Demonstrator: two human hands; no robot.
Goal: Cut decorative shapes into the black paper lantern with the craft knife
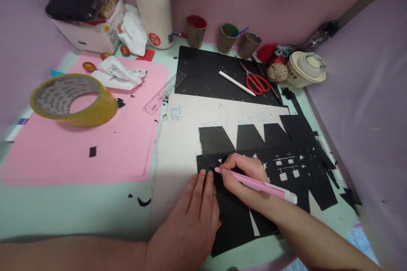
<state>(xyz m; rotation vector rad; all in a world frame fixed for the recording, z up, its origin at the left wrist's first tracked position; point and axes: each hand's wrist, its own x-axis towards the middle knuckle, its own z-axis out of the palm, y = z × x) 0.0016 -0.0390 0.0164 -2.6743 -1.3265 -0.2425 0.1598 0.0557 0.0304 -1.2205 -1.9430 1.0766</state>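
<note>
A sheet of black card (235, 203) with tabbed edges and small cut-out shapes lies in front of me. My left hand (193, 220) rests on its left side, fingers stretched out and holding nothing. Closed around a pink pen-shaped craft knife (254, 182) is my right hand (244, 178). The knife's tip touches the card just beyond my left fingertips. Stars and window-like squares are cut through the card to the right. Under it lies a white sheet (184, 135) with faint blue drawings.
Behind lies another black sheet (197, 72) bearing a white pen (237, 82) and red-handled scissors (257, 84). A clear ruler (163, 93) sits left of them. A tape roll (108, 108) stands on pink paper (124, 144). Cups (196, 34), yarn (277, 73) and a bottle (155, 17) line the back.
</note>
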